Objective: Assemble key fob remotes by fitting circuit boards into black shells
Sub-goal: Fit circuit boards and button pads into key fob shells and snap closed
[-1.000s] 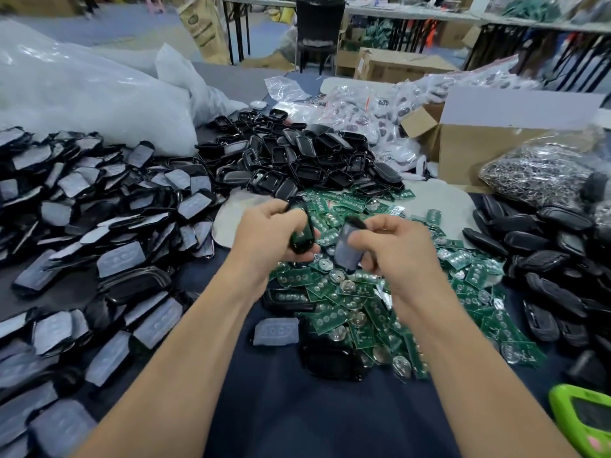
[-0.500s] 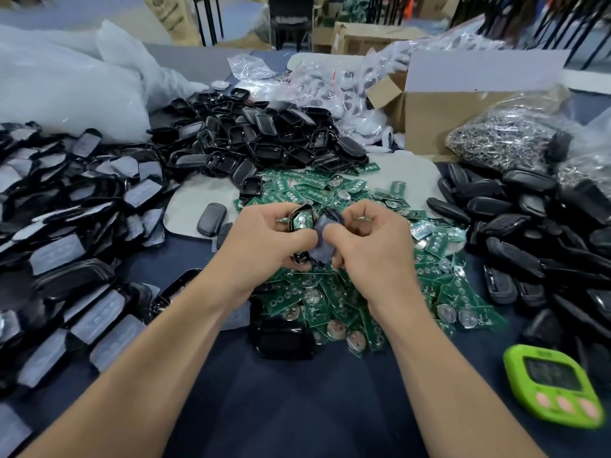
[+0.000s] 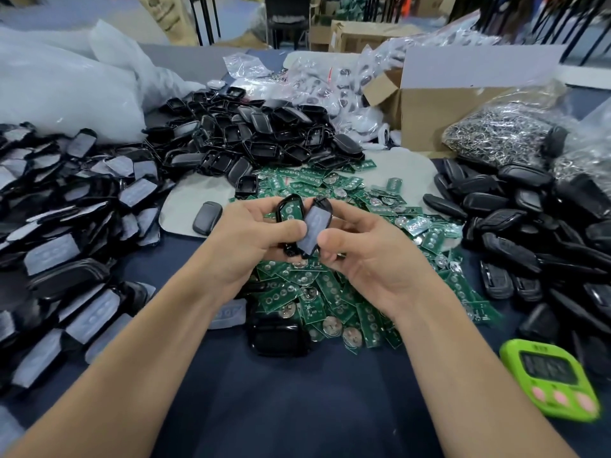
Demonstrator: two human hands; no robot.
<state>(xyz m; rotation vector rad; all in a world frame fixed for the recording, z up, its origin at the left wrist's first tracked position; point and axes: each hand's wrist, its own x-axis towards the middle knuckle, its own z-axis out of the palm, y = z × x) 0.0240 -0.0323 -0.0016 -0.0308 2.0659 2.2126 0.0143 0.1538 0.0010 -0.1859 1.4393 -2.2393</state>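
Black shell (image 3: 288,211) sits upright in the left hand (image 3: 251,241), raised above the bench, its open side facing the camera with a green circuit board (image 3: 291,215) seated inside. The left fingers are curled behind it and the thumb lies across its lower part, grasping it. Leaning against its right edge is a cover half (image 3: 315,230) with a pale grey rubber face. It is pinched at its lower end between the thumb and fingers of the right hand (image 3: 373,259). Both pieces are glossy black at the rim; whether they are clipped together I cannot tell.

Directly beneath the hands lies a heap of boards (image 3: 330,292), green with round silver cells. The open room is the bare dark blue cloth of the bench (image 3: 297,408) between and below the forearms; its near edge is out of view. That patch is hemmed in on three sides:
- Grey-faced halves (image 3: 59,233) are piled along the left.
- Empty shells (image 3: 251,140) are heaped at the back.
- Closed fobs (image 3: 529,226) are stacked on the right.

A green timer (image 3: 550,378) lies near the right forearm, close to the fobs. A spare housing (image 3: 279,335) lies at the near foot of the board heap, with a loose grey pad (image 3: 229,314) just left of it. Behind the heaps are a cardboard box (image 3: 429,107), a bag of metal rings (image 3: 496,130) and a white sack (image 3: 66,84).
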